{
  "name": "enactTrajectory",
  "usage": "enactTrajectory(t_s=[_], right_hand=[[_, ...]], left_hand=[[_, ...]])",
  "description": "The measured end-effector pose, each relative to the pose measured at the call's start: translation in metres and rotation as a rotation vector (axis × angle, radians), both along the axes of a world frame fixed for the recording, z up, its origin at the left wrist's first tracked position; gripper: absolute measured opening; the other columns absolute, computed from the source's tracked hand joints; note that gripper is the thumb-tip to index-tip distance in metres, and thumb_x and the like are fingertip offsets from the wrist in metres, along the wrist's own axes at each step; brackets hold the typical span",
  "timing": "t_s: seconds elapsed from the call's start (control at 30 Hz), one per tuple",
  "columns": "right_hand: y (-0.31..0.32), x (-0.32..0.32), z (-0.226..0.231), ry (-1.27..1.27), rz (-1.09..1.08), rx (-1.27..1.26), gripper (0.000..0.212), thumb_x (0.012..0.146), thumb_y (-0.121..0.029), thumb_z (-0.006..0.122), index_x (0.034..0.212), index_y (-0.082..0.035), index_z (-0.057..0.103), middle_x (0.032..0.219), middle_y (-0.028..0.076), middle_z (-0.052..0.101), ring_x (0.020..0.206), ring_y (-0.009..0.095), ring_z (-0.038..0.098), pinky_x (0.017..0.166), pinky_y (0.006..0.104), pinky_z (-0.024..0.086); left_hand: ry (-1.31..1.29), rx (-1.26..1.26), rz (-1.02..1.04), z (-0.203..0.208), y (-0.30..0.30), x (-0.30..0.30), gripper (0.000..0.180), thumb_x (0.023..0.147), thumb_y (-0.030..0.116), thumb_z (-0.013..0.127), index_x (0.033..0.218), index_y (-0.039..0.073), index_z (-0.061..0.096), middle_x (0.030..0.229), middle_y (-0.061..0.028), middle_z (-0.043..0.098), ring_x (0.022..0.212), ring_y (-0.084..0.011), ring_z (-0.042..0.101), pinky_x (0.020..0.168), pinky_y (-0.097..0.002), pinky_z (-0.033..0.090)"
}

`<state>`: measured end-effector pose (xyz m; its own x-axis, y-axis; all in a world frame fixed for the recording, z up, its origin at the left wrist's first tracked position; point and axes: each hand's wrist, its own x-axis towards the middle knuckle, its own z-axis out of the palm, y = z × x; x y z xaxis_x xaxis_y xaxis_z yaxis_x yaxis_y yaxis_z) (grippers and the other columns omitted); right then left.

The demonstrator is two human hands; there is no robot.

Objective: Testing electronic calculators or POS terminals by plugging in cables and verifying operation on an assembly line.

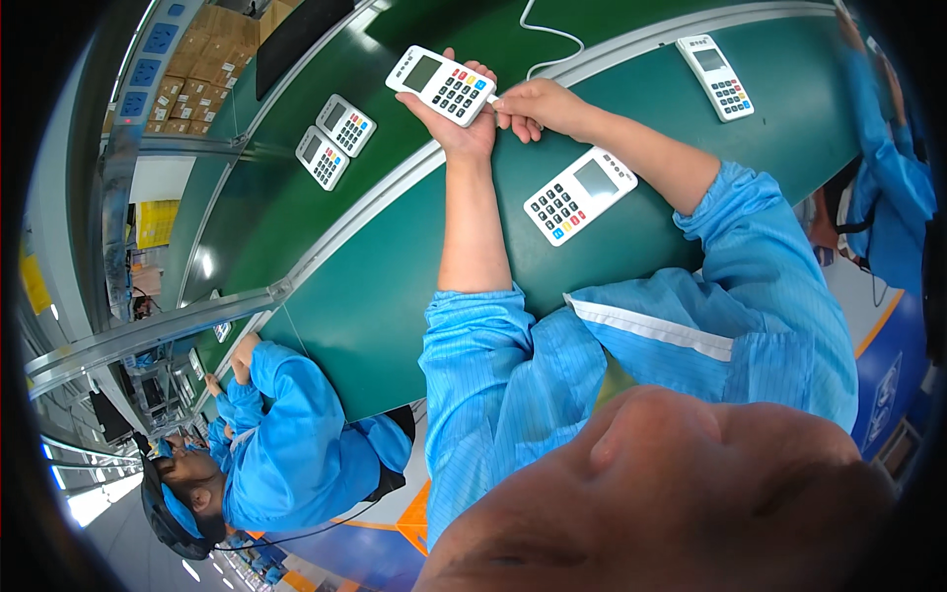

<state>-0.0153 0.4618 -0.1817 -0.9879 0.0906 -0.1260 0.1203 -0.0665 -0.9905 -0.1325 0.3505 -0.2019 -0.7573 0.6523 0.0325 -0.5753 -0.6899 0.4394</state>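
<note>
A white payment terminal (441, 86) with a small grey screen and a keypad rests face up in my left hand (467, 138), its fingers curled round the sides. Against the terminal's lower end, my right hand (543, 107) pinches the plug of a white cable (580, 44); whether the plug is seated cannot be made out. Below my right forearm another white terminal (582, 197) lies on the green bench (385, 326), its screen end toward the upper right.
Two terminals (322, 158) (349, 125) lie side by side on the green belt beyond the metal rail (355, 215). One more terminal (715, 79) is at the bench's far right. A co-worker in blue (286, 444) sits at left; another person's blue sleeve (893, 168) shows at right.
</note>
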Motion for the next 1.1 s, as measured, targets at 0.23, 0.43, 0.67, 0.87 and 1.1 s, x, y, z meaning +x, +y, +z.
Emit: enactTrajectory(t_s=[0.23,0.43,0.67,0.87,1.1], right_hand=[[0.005,0.0,0.002,-0.027,0.054,-0.068,0.033,0.098,-0.033,0.055,0.084,-0.006,0.067,0.065,0.003,0.064,0.054,0.008,0.056,0.054,0.0216,0.043],[0.019,-0.001,-0.006,-0.009,0.176,-0.264,0.032,0.1,-0.033,0.053,0.1,-0.004,0.068,0.069,0.0,0.064,0.057,0.004,0.056,0.052,0.0176,0.043],[0.052,-0.011,-0.023,0.098,0.004,-0.357,0.027,0.1,-0.026,0.053,0.102,-0.003,0.067,0.072,-0.003,0.062,0.057,0.003,0.05,0.052,0.0161,0.04],[0.107,-0.005,-0.028,0.163,-0.328,-0.077,0.028,0.101,-0.028,0.051,0.104,-0.005,0.067,0.072,-0.003,0.059,0.055,0.002,0.039,0.048,0.0174,0.028],[0.143,0.001,-0.039,0.166,-0.487,-0.09,0.026,0.1,-0.025,0.05,0.103,-0.007,0.067,0.075,-0.004,0.061,0.057,0.002,0.038,0.05,0.0195,0.028]], left_hand=[[-0.007,-0.005,-0.027,0.002,0.003,0.001,0.097,0.085,0.085,0.032,0.13,0.001,0.049,0.093,-0.0175,0.062,0.084,-0.0293,0.062,0.079,-0.042,0.053],[0.032,-0.081,-0.04,0.004,0.005,0.01,0.094,0.086,0.084,0.028,0.129,0.003,0.049,0.1,-0.0202,0.064,0.092,-0.0343,0.064,0.082,-0.0445,0.055],[0.237,-0.259,-0.059,0.002,0.011,0.013,0.093,0.093,0.075,0.031,0.136,-0.006,0.041,0.126,-0.0219,0.057,0.116,-0.0341,0.058,0.102,-0.0438,0.047],[0.759,-0.757,0.17,-0.008,0.023,0.027,0.034,0.097,0.022,0.061,0.121,-0.002,0.059,0.102,-0.0103,0.065,0.087,-0.0157,0.065,0.076,-0.027,0.054],[1.107,-0.94,0.19,-0.005,0.023,0.039,0.02,0.089,0.016,0.068,0.102,-0.001,0.07,0.092,-0.0083,0.065,0.075,-0.015,0.061,0.071,-0.0279,0.051]])
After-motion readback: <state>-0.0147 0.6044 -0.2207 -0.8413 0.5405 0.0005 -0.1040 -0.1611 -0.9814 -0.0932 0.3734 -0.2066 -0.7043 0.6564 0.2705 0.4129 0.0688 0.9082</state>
